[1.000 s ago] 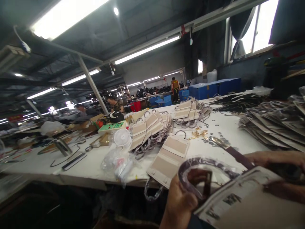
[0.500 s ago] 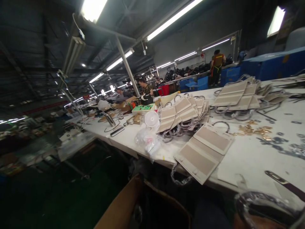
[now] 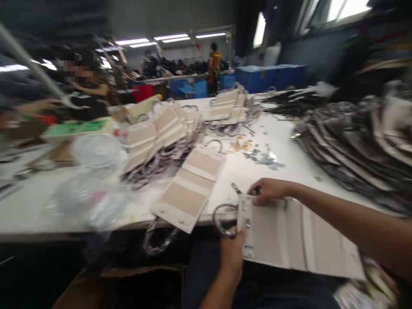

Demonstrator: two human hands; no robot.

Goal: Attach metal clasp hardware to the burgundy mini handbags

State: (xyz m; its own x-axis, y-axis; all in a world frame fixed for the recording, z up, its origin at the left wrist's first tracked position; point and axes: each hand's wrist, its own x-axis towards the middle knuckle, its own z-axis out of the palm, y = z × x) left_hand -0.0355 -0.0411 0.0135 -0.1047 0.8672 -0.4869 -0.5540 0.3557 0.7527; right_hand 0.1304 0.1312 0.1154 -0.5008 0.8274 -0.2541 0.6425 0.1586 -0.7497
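Observation:
A long beige bag panel (image 3: pixel 268 234) with a plastic-wrapped handle lies across the front edge of the white table (image 3: pixel 286 165). My left hand (image 3: pixel 232 253) grips its left end beside the handle, fingers closed on the edge. At the panel's top left corner is my right hand (image 3: pixel 265 191), its fingers bent round a small dark item that is too blurred to make out. A dark tool tip (image 3: pixel 236 188) shows just left of it. Another beige panel (image 3: pixel 186 189) lies further left, its wrapped handle hanging over the table edge.
Piles of beige panels (image 3: pixel 170 126) stand behind, with gold pieces (image 3: pixel 241 145) and silver pieces (image 3: pixel 264 158) nearby. A dark stack (image 3: pixel 350 146) fills the right. A white fan (image 3: pixel 96 150) and clear plastic (image 3: pixel 90 201) are left. A cardboard box (image 3: pixel 141 270) is below the table.
The view has swung right and down. Both my hands and the panel they hold now show; before, only a wrapped handle and a bit of skin were at the lower right.

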